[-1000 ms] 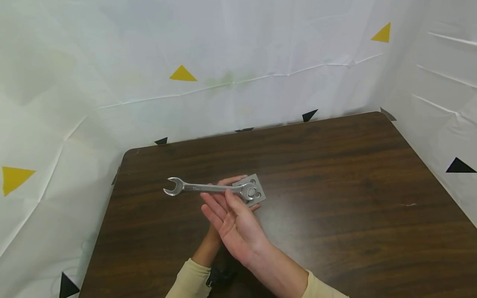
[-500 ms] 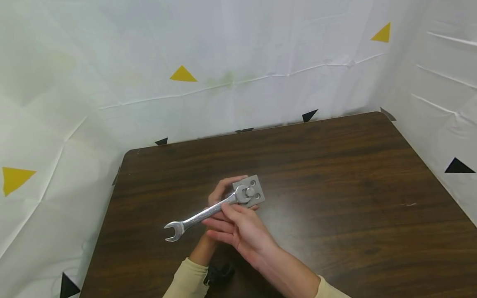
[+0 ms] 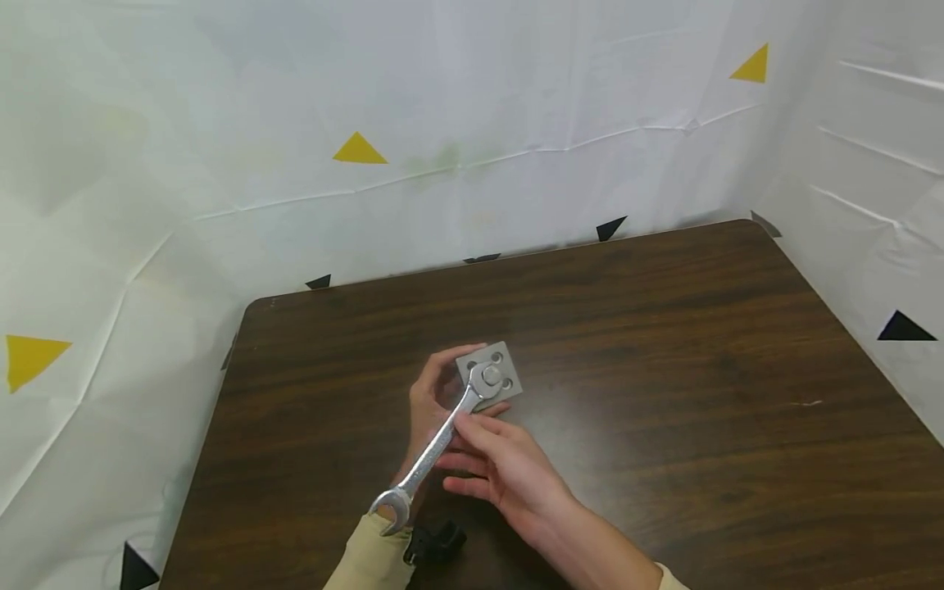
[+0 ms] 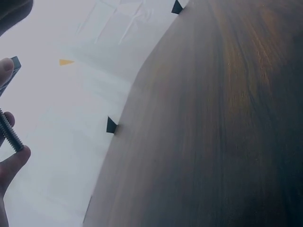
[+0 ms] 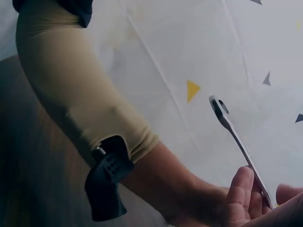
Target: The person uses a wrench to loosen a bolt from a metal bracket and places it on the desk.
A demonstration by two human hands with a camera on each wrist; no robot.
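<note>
Gripped wrench shank with right hand, ring end seated on bolt head of grey plate pinched in left hand, long axis running toward body, open end over left sleeve.

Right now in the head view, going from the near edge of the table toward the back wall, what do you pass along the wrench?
Black wrist strap → open end of the wrench → right hand pinching the shaft → ring end on the bolt head → square grey plate held by the left hand → bare table → white backdrop.
</note>
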